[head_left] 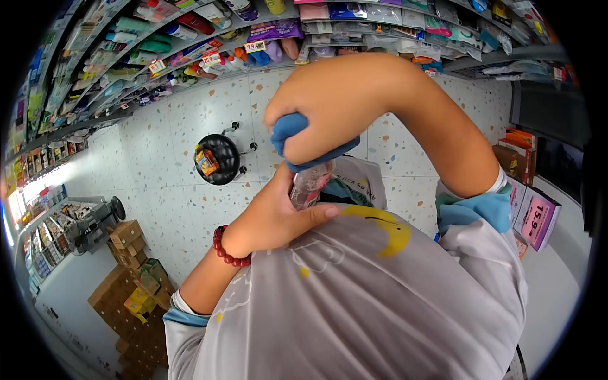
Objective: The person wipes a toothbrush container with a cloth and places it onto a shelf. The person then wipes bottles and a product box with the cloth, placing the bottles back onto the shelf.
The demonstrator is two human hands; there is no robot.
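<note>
Basically, nearest the camera was the grey shirt (342,304), its front just under the hands. Left hand (269,218), red bead bracelet (223,246) at the wrist, was wrapped round a clear bottle (310,183); thumb stuck out across the shirt front, fingertips mostly out of sight behind the bottle. Right hand (335,120) sat above it, fingers curled tight on a blue cloth (290,128), which appeared to meet the bottle's upper end. Couldn't tell if the right fingers also had the bottle through the cloth; top end was covered. My take on doing that well: left hand as the clamp, thumb brought round onto the bottle for a full wrap; right hand pressing evenly through flat cloth, not a bunched wad; right wrist, bent hard there, better straighter; bottle a bit off the shirt so nothing snagged. Squeeze needed to be moderate, since the wall looked thin and could have dented. Just beyond the bottle was a printed bag (366,176). Further off, a black stool (228,155) on the speckled floor (190,126) carried a small packet (206,162); cardboard boxes (126,234) were over left, stocked shelving (63,142) farthest out.
</note>
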